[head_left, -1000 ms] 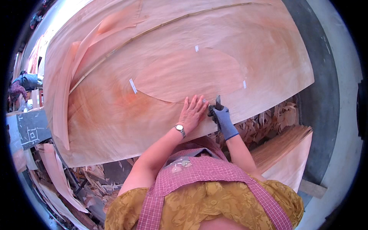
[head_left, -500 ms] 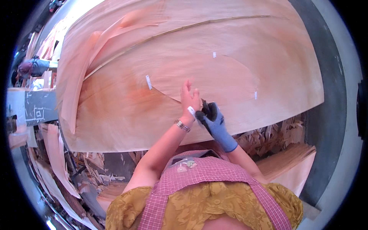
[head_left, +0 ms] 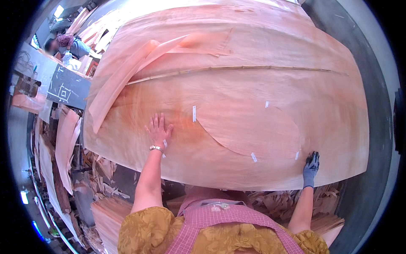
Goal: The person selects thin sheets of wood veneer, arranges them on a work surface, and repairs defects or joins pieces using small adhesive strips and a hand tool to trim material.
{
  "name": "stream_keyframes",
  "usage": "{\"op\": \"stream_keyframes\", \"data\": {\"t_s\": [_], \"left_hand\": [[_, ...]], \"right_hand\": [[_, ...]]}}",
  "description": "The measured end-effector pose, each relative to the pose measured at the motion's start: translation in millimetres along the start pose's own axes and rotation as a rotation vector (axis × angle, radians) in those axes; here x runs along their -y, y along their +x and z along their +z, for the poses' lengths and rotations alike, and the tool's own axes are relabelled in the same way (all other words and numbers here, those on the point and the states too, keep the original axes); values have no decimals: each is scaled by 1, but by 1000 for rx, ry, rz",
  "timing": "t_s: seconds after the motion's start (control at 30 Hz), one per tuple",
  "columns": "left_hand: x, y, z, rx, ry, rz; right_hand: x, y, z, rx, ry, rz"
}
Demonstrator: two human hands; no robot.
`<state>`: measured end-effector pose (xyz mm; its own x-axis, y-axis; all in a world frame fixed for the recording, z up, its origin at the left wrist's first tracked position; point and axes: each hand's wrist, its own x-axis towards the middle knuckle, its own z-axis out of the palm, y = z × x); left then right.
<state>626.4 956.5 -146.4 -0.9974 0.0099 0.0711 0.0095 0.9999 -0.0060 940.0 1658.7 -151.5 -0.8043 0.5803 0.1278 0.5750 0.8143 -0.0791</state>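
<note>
A large sheet of thin wood veneer lies in front of me, stained orange in places. On it is a rounded veneer patch, held at its edge by several short strips of white tape. My left hand, bare with a metal watch at the wrist, lies spread on the sheet left of the patch. A piece of white tape clings by its wrist. Near the sheet's right front edge, my right hand in a blue-and-black glove rests with its fingers stretched forward.
A thin bamboo stick lies across the sheet beyond the patch. Loose veneer strips overlap at the far left. Veneer scraps litter the area below the near edge. Another person bends over at the far left.
My hands have parted from the middle, the left moving left and the right moving right. Another tape strip now shows at the patch's near edge. The view has shifted.
</note>
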Motion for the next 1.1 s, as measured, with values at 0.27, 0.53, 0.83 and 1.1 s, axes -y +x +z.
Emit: {"op": "stream_keyframes", "data": {"t_s": [0.27, 0.53, 0.83, 1.1], "left_hand": [[0, -5, -11, -14, -11, 6], [-25, -25, -27, 88, -56, -78], [13, -49, -9, 217, -131, -121], [156, 95, -31, 128, 25, -472]], "right_hand": [[-2, -1, -25, 75, -54, -50], [-12, 35, -38, 227, 88, -29], [-51, 52, -4, 536, -61, 175], [110, 126, -3, -60, 188, -60]]}}
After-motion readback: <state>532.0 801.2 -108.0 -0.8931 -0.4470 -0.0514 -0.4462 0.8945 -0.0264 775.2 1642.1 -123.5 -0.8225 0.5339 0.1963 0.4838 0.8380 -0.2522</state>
